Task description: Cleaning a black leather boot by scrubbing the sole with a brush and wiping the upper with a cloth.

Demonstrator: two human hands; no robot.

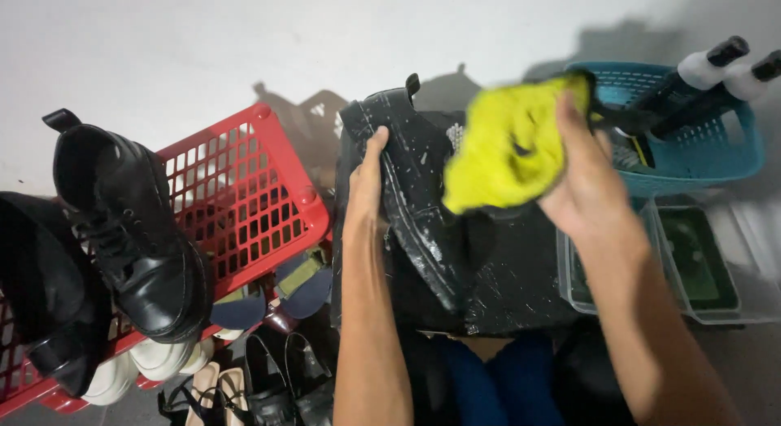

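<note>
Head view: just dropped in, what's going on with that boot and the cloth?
A person's left hand steadies a black leather boot, streaked with white, on a dark surface. The right hand presses a crumpled yellow-green cloth, motion-blurred, against it. Another black boot sits on a red plastic basket to the left; a teal basket stands to the right.

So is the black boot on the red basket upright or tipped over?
Upright. The black boot stands sole-down on the red basket, its open top up and its laces facing the camera.
</note>
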